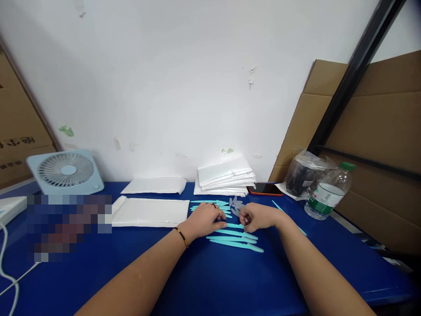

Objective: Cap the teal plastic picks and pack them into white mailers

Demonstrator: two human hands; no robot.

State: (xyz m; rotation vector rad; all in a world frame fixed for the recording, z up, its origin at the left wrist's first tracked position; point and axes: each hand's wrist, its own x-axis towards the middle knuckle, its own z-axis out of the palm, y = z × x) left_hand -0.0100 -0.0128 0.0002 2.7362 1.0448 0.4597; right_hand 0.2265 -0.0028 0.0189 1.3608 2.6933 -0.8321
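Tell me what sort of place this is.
Likely a makeshift packing bench: turquoise razor-like tools lie side by side on a blue table, near a stack of white mailer envelopes, with brown cardboard at the right.

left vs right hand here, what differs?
The left hand wears a gold ring and a bracelet; none shows on the right hand. The left hand's fingers extend forward; the right hand's are curled in. Shared: both are bare, apparently at opposite ends of one teal stick.

no text is readable (dark characters blur on the carton [19,114]).
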